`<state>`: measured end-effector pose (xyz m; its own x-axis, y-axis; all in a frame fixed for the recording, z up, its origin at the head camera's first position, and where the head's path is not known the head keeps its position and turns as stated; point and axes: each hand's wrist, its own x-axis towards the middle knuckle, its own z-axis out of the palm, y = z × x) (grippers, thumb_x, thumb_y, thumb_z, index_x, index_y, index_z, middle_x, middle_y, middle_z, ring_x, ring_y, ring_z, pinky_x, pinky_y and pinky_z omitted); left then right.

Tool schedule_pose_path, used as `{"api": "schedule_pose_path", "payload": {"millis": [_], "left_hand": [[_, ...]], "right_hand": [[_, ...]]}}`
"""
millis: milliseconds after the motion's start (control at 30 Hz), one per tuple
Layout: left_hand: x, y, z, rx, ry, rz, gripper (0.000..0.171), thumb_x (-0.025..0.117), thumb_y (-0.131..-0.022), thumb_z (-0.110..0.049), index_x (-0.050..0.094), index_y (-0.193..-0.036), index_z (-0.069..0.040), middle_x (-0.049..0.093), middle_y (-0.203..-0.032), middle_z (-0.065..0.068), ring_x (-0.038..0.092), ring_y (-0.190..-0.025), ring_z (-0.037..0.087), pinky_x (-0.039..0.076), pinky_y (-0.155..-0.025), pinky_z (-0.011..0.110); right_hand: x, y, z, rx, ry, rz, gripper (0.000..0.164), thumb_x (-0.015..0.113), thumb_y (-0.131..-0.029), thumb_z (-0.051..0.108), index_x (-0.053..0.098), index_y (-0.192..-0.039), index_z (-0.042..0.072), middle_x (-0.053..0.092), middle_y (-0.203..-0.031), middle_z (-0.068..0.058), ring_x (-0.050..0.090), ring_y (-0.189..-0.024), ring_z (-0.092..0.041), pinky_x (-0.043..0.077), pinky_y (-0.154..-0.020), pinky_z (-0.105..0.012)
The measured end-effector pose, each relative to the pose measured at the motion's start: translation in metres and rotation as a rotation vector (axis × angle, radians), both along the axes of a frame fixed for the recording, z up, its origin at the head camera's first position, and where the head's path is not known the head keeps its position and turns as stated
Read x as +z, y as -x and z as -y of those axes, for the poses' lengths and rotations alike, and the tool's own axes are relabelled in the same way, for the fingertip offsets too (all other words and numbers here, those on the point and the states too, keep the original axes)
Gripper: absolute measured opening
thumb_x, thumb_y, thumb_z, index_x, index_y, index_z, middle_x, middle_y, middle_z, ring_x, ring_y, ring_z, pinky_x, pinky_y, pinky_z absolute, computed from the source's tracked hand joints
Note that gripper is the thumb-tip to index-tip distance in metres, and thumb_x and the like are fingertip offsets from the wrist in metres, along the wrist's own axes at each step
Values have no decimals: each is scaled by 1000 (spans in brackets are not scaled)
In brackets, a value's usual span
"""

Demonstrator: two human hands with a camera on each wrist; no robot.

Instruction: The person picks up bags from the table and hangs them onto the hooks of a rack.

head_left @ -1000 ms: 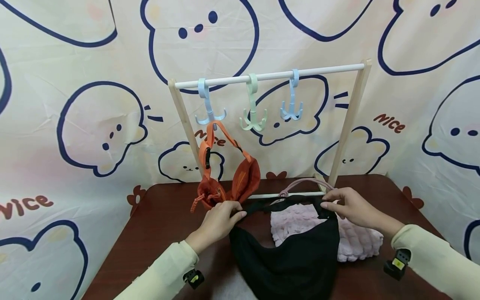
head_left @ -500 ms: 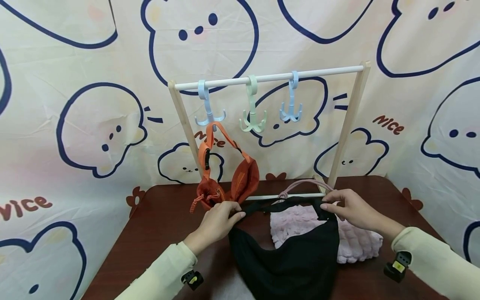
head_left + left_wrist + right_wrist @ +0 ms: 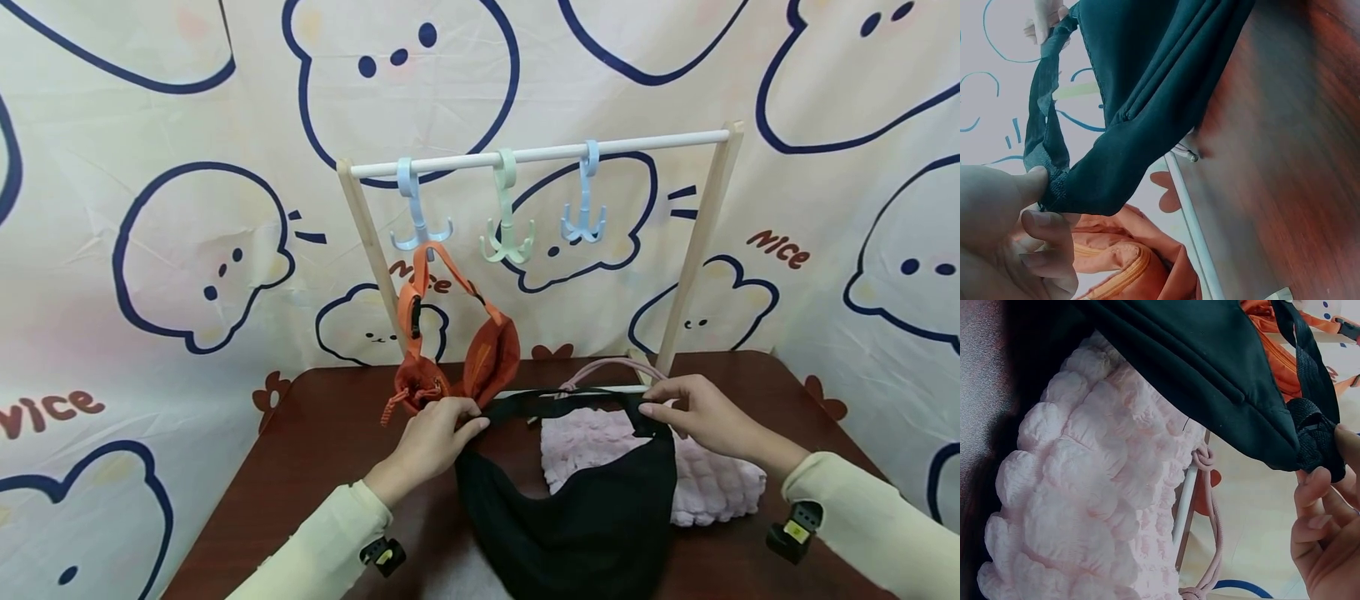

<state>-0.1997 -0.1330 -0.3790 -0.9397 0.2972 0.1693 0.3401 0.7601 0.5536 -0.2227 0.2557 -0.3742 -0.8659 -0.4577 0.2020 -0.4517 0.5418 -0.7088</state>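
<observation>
A soft black bag (image 3: 577, 525) with a wide strap (image 3: 536, 406) is held up between both hands in the head view. My left hand (image 3: 431, 442) pinches one end of the strap between thumb and fingers, as the left wrist view also shows. On the other side, my right hand (image 3: 705, 417) pinches the strap's other end, beside a dark buckle-like piece (image 3: 1316, 428) in the right wrist view. Behind the black bag lies a puffy pink bag (image 3: 716, 479), partly covered, with a knotted cord handle (image 3: 607, 361). The black bag's lower edge runs out of the head view.
A rack with a white bar (image 3: 540, 154) and wooden posts stands at the back of the brown table (image 3: 300, 475). Blue hooks (image 3: 416, 217) (image 3: 583, 204) and a green hook (image 3: 506, 221) hang from it. An orange bag (image 3: 491, 358) hangs by its strap from the left hook, close to my left hand.
My left hand has shifted very slightly left, and the strap between the hands sits a little differently. Both hands keep their hold on the black bag.
</observation>
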Motion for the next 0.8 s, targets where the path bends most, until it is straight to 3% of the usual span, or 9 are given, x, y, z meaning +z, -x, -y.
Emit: {"api": "schedule_pose_path", "payload": {"millis": [133,433,800], "left_hand": [[3,1,1,4,4,-1,12,66,-99,-27,72,-91,-20,53,-66,-7,45,-57,11,30,-52,27],[10,1,2,19,0,-12,12,66,-98,-27,72,-92,-19,59,-71,-7,52,-64,10,38,-56,30],[15,0,3,28,9,-21,11,67,-98,-28,72,-90,-21,56,-68,-7,50,-63,11,37,-56,30]], "right_hand": [[1,0,1,-1,-2,-4,14,65,-99,16,74,-107,8,70,-105,-15,48,-46,-7,45,-46,-28],[4,0,2,4,16,-13,11,65,-99,17,74,-104,12,70,-103,-14,46,-44,-10,44,-44,-28],[5,-2,3,-5,12,-20,14,65,-99,17,75,-107,10,70,-103,-14,46,-45,-9,43,-44,-28]]}}
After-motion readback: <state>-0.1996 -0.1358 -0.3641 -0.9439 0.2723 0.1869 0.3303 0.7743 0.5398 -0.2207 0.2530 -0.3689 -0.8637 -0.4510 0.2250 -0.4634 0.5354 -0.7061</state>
